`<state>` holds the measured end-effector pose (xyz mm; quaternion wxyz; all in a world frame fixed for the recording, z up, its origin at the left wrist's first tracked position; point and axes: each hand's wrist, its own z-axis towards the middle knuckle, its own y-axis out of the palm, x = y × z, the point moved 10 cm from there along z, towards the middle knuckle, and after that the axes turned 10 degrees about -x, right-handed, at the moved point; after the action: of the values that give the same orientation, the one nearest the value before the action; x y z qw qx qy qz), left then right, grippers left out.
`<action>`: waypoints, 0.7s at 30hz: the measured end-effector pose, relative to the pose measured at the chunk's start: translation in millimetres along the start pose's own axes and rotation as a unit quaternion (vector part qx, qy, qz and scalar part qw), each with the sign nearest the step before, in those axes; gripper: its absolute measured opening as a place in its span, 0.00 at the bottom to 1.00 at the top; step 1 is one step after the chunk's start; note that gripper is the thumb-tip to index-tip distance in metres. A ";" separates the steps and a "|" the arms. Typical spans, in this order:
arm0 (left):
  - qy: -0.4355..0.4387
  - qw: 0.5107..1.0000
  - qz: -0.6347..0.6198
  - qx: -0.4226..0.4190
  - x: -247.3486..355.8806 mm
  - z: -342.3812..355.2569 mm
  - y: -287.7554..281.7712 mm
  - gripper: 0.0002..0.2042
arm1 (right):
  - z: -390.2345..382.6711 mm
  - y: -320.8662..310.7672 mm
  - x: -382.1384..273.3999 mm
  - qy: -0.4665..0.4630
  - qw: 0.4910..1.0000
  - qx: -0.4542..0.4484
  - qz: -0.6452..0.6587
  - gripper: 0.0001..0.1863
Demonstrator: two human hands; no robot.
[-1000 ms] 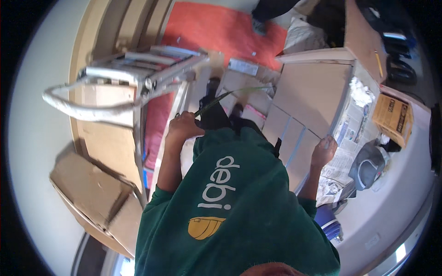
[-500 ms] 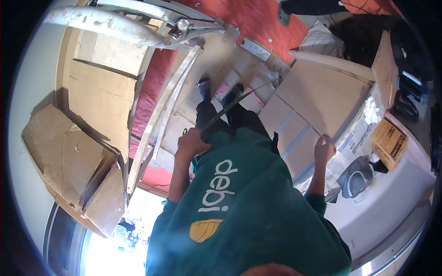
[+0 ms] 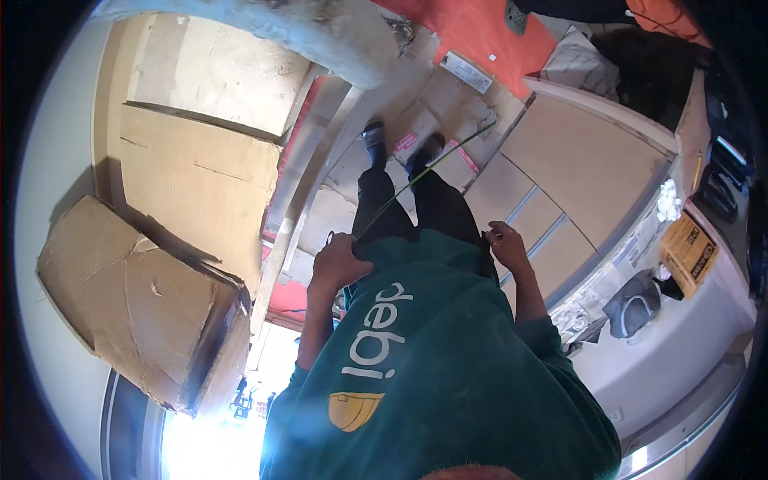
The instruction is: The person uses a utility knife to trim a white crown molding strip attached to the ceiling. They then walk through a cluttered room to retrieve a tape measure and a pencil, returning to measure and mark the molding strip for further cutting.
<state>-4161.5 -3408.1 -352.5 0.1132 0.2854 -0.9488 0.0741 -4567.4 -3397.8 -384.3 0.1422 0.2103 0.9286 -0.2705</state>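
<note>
My left hand (image 3: 338, 262) is at my left hip, closed around a tape measure. Its thin, dark greenish tape (image 3: 432, 166) runs out past my legs, slanting up to the right, with the far end near the edge of a light brown panel (image 3: 580, 152). My right hand (image 3: 510, 246) is beside my right hip with the fingers curled together. Whatever is between those fingers, if anything, is too small to make out. Below that hand, two grey strips (image 3: 552, 232) cross the panelled surface.
Large cardboard pieces (image 3: 140, 296) lean at the left. A pale frame bar (image 3: 308, 184) stands beside my left leg, and a whitish, stained bar (image 3: 320, 36) crosses the top. Cardboard covers the floor by my feet. At the right are an orange-brown box (image 3: 690, 254) and a grey cap (image 3: 632, 304).
My right hand has drawn back from the panel's edge to my right hip. My left hand still holds the tape measure. The view has shifted, with the whitish bar now larger at the top.
</note>
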 end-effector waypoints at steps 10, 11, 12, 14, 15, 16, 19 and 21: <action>0.028 0.999 0.037 -0.011 13.2 4.1 -23.1 0.31 | 24.6 -12.1 -0.9 0.075 0.997 -0.003 -0.016 0.13; 0.023 0.999 0.033 -0.013 15.8 2.9 -25.7 0.31 | 28.9 -16.2 -5.7 0.063 0.998 0.009 -0.016 0.14; 0.028 0.999 0.036 -0.009 18.5 2.5 -27.4 0.32 | 33.4 -19.8 -10.7 0.050 0.998 0.022 -0.017 0.14; 0.040 0.998 0.046 -0.004 25.0 -0.7 -29.2 0.32 | 42.3 -22.9 -19.4 0.017 0.999 0.046 -0.013 0.15; 0.041 0.998 0.047 -0.014 29.2 -2.8 -29.3 0.33 | 50.0 -19.7 -22.5 -0.004 0.998 0.059 -0.008 0.16; 0.043 0.998 0.049 -0.023 34.9 -4.7 -31.0 0.33 | 57.4 -17.3 -26.9 -0.026 0.997 0.072 -0.005 0.17; 0.059 0.996 0.044 -0.043 32.2 3.7 -20.3 0.35 | 84.1 4.2 -50.9 -0.014 1.000 0.027 0.007 0.18; 0.072 0.996 0.035 -0.038 36.2 -1.8 -24.5 0.36 | 94.2 17.7 -73.9 -0.003 0.999 -0.004 0.034 0.21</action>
<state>-4176.8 -3447.0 -339.6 0.1890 0.2417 -0.9498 0.0619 -4480.6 -3460.4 -440.9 0.1549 0.2400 0.9215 -0.2630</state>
